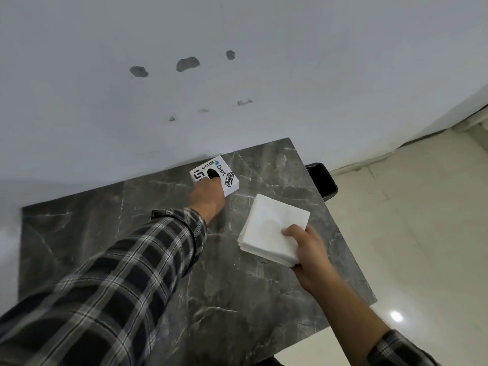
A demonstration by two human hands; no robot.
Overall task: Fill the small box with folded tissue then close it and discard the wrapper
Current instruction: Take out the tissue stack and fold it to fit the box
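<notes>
Right now I see the left hand (207, 195) reaching up toward the middle of the frame, resting on the near edge of the small box (215, 175), which sits on the far part of the dark marble table (163, 233) close to the pale wall (184, 75). Box is white, square, with printed lettering and a dark oval opening on top; its top looks shut. Fingers of the left hand are on the box's near side and partly hidden, so I cannot tell whether they actually clamp it or just touch it. Right hand (307, 248), lower right of centre, pinches a stack of folded tissue (272, 229), thumb on top and fingers underneath, closed on the stack's near right corner. Stack is white, roughly square, several layers thick, held just above or at the table surface, cannot tell which, near the box but apart from it, to its lower right. Both forearms wear plaid sleeves, the left sleeve (118, 281) filling the lower left of the frame. A black bin (323, 180) shows past the table's right edge, on the pale tiled floor (422, 233). Wall has a few grey chipped patches in the upper middle
</notes>
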